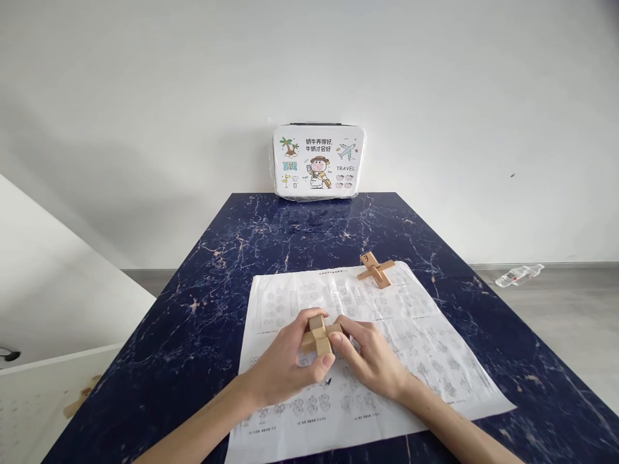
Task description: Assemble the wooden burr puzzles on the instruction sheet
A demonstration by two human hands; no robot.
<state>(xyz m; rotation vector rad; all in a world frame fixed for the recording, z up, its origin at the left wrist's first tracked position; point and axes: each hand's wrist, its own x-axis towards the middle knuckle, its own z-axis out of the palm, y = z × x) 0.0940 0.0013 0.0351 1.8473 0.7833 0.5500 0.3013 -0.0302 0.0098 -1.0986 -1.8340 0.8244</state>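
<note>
Both hands hold one light wooden burr puzzle (pixel 320 335) above a printed paper sheet (pixel 271 444). My left hand (pixel 280 364) grips it from the left, thumb at the near end and fingers behind the far end. My right hand (pixel 370 357) pinches the bar that sticks out to the right. The puzzle's blocks cross one another; the fingers cover part of its sides. Farther back, on the sheet's top right edge, lies a second, cross-shaped wooden puzzle (pixel 375 270) with a dark mark on one arm.
A white case with cartoon prints (pixel 319 161) stands at the back of the dark blue marbled table (pixel 193 309), against the wall. Clear plastic bottles (pixel 520 275) lie on the floor at right. More wooden pieces (pixel 80 399) lie on a white surface low on the left.
</note>
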